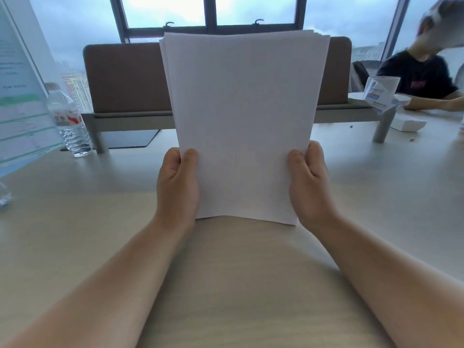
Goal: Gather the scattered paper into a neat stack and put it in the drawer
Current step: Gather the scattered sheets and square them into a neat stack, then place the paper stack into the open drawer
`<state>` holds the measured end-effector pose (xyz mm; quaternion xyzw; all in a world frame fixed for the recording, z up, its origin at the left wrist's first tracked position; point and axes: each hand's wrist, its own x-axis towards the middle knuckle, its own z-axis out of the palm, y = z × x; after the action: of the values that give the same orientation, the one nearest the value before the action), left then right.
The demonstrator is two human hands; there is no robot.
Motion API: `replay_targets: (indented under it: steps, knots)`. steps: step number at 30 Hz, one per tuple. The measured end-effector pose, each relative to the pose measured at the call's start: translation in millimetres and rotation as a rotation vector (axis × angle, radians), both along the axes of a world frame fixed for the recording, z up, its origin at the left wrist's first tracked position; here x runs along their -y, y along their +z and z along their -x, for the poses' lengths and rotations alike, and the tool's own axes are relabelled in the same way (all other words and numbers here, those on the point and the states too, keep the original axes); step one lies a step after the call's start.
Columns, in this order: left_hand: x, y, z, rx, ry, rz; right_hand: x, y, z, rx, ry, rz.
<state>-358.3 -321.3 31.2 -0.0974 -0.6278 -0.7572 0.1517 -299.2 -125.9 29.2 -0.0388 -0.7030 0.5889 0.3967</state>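
Paper stack held upright on the counter by 2 hands

The left hand [177, 187] pinches the left edge of the paper stack [242, 121], thumb in front; its bottom edge rests on the counter [75, 222], top sheets slightly uneven; the right hand [310, 184] pinches the right edge.

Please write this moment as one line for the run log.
phase: squaring | paper: upright, bottom edge on desk | left hand: grips paper | right hand: grips paper

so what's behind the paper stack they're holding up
Behind the paper stack the brown desk divider and window frame show at its sides; the divider's middle is covered.
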Motion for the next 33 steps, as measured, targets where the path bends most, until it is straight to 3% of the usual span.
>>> replay_targets:
  steps: [9, 12, 17, 25, 30, 33]
  knots:
    - [-1, 14, -8, -0.264, 0.143, 0.252, 8, 15, -7, -0.104, -0.151, -0.244]
    - [-1, 19, -6, -0.228, 0.115, 0.248, 9, 21, -11, -0.143, -0.153, -0.296]
    - [1, 14, -1, -0.059, 0.078, 0.115, 2, 13, -4, -0.093, -0.134, -0.178]
    - [3, 6, -4, -0.121, 0.002, 0.161, 3, 2, 0, -0.004, -0.167, -0.212]
    - [13, 5, 5, -0.282, 0.139, 0.454, 0, 5, -2, 0.018, -0.195, -0.247]
    - [17, 9, 1, -0.307, 0.171, 0.503, -3, 11, -5, 0.029, -0.230, -0.271]
